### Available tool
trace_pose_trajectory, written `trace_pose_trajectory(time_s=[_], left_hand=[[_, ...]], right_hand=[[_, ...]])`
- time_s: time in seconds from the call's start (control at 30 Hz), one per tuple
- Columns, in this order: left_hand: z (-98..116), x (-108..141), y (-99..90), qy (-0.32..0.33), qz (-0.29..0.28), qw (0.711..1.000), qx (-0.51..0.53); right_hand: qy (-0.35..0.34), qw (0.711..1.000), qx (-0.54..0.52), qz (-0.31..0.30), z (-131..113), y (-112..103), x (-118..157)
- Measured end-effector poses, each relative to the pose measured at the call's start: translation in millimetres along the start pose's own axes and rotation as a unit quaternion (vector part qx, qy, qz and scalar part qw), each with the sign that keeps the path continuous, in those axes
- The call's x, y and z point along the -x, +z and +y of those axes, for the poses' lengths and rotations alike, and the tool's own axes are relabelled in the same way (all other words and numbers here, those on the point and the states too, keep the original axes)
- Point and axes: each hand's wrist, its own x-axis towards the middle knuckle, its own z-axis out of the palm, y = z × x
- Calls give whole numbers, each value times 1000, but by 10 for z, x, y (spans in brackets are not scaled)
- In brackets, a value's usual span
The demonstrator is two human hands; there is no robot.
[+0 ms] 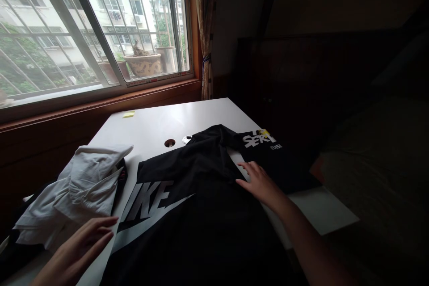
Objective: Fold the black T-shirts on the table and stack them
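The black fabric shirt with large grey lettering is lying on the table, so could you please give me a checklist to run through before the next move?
1. Black fabric shirt with large grey lettering on the flat white table: ok.
2. Shirt smooth: not ok; creases show toward its far end.
3. Shirt apart from the rumpled white fabric garment on the left: ok; a strip of table shows between.
4. Shirt apart from the black garment with white-and-yellow print: cannot tell; their dark edges merge near the far end.
5. Left hand empty: ok.
6. Right hand touching the shirt: cannot tell; it is open near the shirt's right side.
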Motion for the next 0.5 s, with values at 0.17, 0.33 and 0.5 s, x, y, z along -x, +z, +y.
trace_pose_trajectory(time_s=[0.17,0.33,0.5], left_hand=[[-109,-524,172,-69,44,996,22],[-94,-820,262,-120,36,990,67],[-31,-1305,336,-117,32,992,33]], right_hand=[[21,997,-51,-49,14,116,-21],[39,989,-91,-113,67,-33,77],[74,987,-88,-110,264,-152,148]])
